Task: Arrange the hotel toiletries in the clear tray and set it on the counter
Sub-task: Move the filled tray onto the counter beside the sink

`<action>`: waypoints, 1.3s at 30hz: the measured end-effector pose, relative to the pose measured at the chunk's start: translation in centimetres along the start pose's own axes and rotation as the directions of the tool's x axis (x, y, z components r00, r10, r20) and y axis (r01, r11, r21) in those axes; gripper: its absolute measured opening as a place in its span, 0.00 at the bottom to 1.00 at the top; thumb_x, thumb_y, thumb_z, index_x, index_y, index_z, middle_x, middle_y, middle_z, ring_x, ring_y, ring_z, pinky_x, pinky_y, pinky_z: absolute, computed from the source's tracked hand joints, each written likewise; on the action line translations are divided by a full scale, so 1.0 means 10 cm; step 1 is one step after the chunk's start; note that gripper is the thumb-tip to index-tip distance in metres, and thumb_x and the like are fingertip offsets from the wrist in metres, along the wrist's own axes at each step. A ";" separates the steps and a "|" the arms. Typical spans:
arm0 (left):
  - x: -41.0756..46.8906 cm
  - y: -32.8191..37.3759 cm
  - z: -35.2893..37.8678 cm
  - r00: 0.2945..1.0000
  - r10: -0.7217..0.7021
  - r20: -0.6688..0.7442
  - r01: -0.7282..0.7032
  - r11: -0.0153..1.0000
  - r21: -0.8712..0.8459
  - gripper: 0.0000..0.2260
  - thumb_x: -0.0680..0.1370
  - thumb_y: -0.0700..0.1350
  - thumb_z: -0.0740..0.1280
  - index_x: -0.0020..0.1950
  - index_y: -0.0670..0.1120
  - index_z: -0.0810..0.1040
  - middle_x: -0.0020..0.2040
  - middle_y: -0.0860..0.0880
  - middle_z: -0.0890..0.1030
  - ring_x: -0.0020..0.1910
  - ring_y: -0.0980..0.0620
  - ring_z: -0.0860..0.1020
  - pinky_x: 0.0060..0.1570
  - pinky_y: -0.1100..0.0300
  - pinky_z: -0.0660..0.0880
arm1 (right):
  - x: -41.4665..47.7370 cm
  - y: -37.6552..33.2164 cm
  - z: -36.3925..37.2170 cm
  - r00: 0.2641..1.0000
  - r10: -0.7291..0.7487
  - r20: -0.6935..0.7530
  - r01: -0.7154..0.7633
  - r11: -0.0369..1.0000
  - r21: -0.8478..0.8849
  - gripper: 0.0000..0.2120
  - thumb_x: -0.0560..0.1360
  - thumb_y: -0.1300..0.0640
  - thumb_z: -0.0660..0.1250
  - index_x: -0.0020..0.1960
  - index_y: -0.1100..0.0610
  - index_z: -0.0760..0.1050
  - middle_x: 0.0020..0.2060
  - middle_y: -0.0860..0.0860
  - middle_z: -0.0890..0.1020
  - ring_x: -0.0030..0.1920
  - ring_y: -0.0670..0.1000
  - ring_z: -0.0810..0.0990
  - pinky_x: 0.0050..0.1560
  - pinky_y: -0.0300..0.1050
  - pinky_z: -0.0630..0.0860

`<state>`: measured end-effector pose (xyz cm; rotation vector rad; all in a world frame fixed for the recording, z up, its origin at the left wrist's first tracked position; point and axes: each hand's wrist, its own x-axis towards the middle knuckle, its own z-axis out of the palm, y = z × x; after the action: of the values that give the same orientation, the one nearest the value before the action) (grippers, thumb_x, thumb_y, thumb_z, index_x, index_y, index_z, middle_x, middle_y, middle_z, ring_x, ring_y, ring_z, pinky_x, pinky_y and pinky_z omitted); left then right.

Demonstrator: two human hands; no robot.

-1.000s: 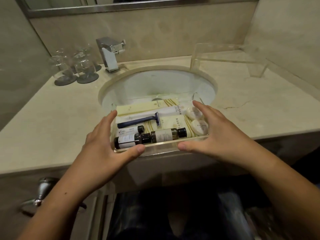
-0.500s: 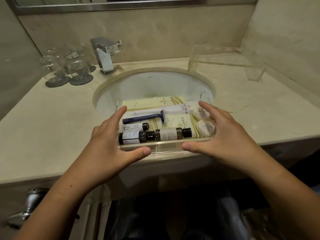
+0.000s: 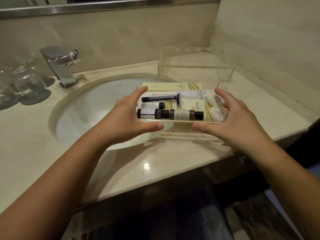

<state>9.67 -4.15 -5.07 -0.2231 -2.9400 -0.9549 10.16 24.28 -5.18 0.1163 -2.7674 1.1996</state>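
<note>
A clear tray (image 3: 176,126) is held in the air over the right rim of the sink, between both hands. Inside lie dark bottles (image 3: 183,115) along the near wall, a dark blue razor (image 3: 161,98), cream packets (image 3: 194,87) and two round white soaps (image 3: 218,114) at the right end. My left hand (image 3: 128,118) grips the tray's left end, thumb on the near wall. My right hand (image 3: 230,118) grips the right end the same way. The beige marble counter (image 3: 173,163) lies below.
A white oval sink (image 3: 90,115) is set in the counter, with a chrome faucet (image 3: 60,66) behind it. Glasses on grey coasters (image 3: 26,87) stand at the far left. A clear acrylic stand (image 3: 195,66) sits at the back right near the wall corner.
The tray, held in both hands, has moved away from me and to the right, from the counter's front edge to above the sink's right rim.
</note>
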 end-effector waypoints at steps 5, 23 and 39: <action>0.50 0.07 0.16 0.999 0.025 0.031 -0.025 1.000 -0.009 0.52 0.62 0.71 0.75 0.80 0.63 0.53 0.77 0.52 0.69 0.74 0.49 0.68 0.70 0.44 0.71 | 0.30 0.18 -0.10 0.999 0.021 -0.038 -0.022 1.000 -0.017 0.55 0.59 0.38 0.82 0.80 0.43 0.60 0.74 0.49 0.68 0.71 0.48 0.70 0.69 0.43 0.66; 1.19 0.07 0.32 0.999 0.029 0.018 -0.027 0.997 -0.078 0.51 0.63 0.68 0.77 0.79 0.65 0.54 0.78 0.53 0.68 0.74 0.53 0.68 0.69 0.46 0.73 | 0.88 0.42 -0.14 0.997 0.044 -0.057 -0.043 0.999 0.028 0.55 0.60 0.39 0.82 0.80 0.43 0.59 0.75 0.46 0.68 0.64 0.40 0.66 0.64 0.38 0.64; 1.51 0.10 0.40 0.999 0.022 -0.044 -0.027 0.994 -0.107 0.47 0.65 0.63 0.79 0.79 0.61 0.59 0.78 0.52 0.66 0.72 0.50 0.71 0.57 0.60 0.75 | 1.24 0.53 -0.16 0.996 0.040 -0.085 -0.045 0.997 -0.057 0.53 0.60 0.33 0.79 0.79 0.46 0.63 0.78 0.45 0.60 0.67 0.40 0.65 0.64 0.35 0.60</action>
<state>-5.12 0.89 -6.47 -0.2393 -2.8438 -1.1023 -2.58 28.76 -6.16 0.0009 -2.7421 1.1052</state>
